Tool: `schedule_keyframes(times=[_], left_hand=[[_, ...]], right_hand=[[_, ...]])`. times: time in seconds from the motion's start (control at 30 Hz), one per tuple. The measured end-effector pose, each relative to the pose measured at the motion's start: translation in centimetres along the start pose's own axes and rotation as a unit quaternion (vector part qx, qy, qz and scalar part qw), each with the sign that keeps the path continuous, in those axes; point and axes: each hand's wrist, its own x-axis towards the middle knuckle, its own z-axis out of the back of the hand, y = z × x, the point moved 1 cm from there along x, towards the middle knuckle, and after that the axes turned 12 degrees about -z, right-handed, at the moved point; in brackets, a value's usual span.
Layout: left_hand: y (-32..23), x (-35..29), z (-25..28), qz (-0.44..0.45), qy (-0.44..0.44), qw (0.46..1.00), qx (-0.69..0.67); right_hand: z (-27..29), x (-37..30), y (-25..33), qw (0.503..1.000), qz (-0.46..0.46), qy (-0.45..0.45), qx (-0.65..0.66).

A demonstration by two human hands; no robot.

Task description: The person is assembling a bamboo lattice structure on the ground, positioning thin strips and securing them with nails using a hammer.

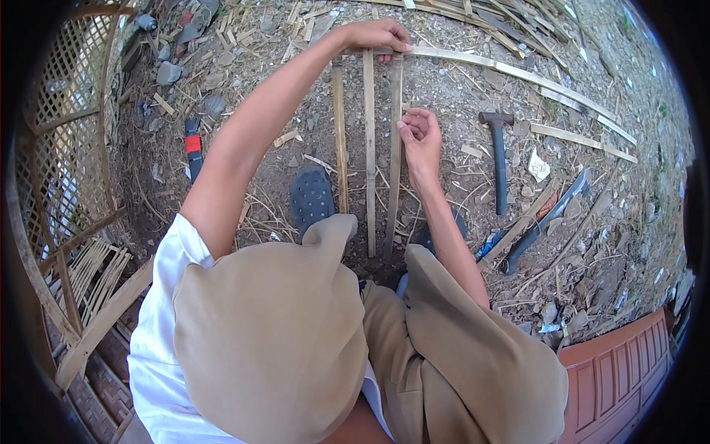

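Observation:
My left hand point(376, 37) is closed at the top of the upright wooden strips, its fingers pinching a long pale wooden strip point(473, 59) that runs off to the right. Below it, two strips reach toward me: a middle strip point(370, 148) and a right strip point(396, 155), whose upper end meets the long one at my fingers. A shorter strip point(340, 140) lies to their left. Beside the right strip is my right hand point(421, 144), fingers curled and thumb near the strip's edge; what they hold, if anything, is hidden.
A hammer point(499, 163) lies right of my right hand, with a machete-like blade point(547, 222) beyond it. A dark object with a red band point(193, 148) rests at left. Lattice panels point(66, 96) stand far left; a reddish-brown panel point(614, 377) is at lower right.

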Motion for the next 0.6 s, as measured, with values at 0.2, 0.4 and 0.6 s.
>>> schedule_keyframes(times=[0.2, 0.4, 0.6], left_hand=[[0.8, 0.2, 0.7, -0.018, 0.043, 0.999, 0.002], [0.5, -0.1, 0.5, -0.007, 0.027, 1.000, 0.004], [-0.5, -0.4, 1.3, 0.047, 0.000, 0.997, -0.054]], right_hand=[[0.5, 1.3, -0.6, 0.976, 0.077, -0.026, -0.201], [-0.3, 0.8, 1.6, 0.995, -0.015, 0.065, -0.075], [-0.4, 1.4, 1.6, 0.995, -0.002, 0.080, -0.056]])
